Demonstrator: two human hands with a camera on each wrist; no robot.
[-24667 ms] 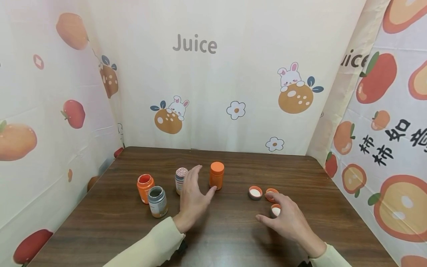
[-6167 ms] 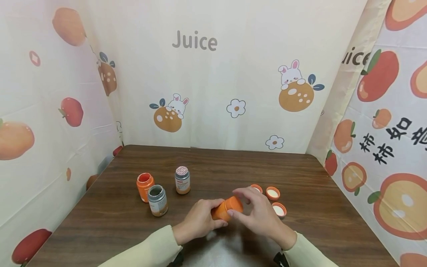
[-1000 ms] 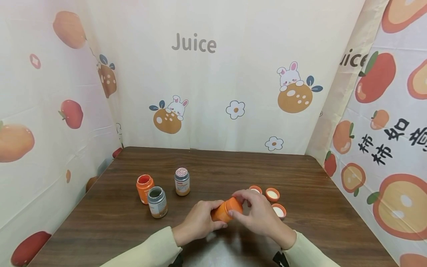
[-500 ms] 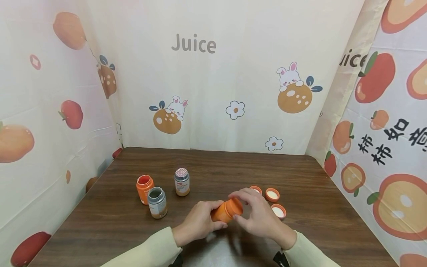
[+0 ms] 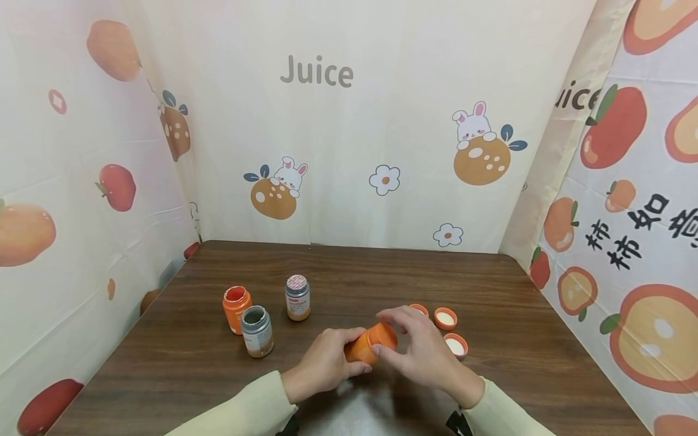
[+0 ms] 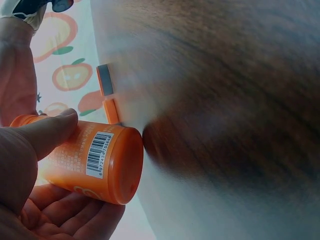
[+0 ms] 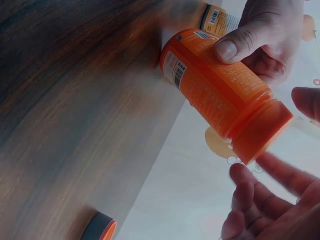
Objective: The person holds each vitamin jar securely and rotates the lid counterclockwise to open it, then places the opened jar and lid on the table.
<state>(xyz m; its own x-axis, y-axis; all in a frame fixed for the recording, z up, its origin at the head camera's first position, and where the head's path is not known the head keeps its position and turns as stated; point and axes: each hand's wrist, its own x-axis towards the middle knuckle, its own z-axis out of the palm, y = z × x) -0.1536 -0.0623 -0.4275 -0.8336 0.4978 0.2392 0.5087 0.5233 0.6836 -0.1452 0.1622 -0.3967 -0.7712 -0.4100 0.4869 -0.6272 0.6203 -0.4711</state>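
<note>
My left hand (image 5: 326, 358) grips the body of an orange bottle (image 5: 361, 348), thumb on one side and fingers on the other. The bottle leans to the right with its orange screw cap (image 5: 386, 334) on. Around that cap sits my right hand (image 5: 428, 351). In the right wrist view its thumb (image 7: 307, 102) stands apart from the cap, while a fingertip is at the cap's lower edge. The bottle's barcode (image 6: 99, 155) and base show in the left wrist view. Whether the base touches the table cannot be told.
At left stand an uncapped orange bottle (image 5: 237, 309) and an uncapped grey bottle (image 5: 257, 333). Behind them is a grey bottle (image 5: 297, 300) with a patterned seal. Three loose caps lie at right, among them one cap (image 5: 445, 318) and another cap (image 5: 455, 345). Printed curtains surround the table (image 5: 491, 284).
Since the oldest frame, the orange bottle has come forward from the table into my left hand, tilted. Half a second ago my right thumb was lower; it has moved up along the cap.
</note>
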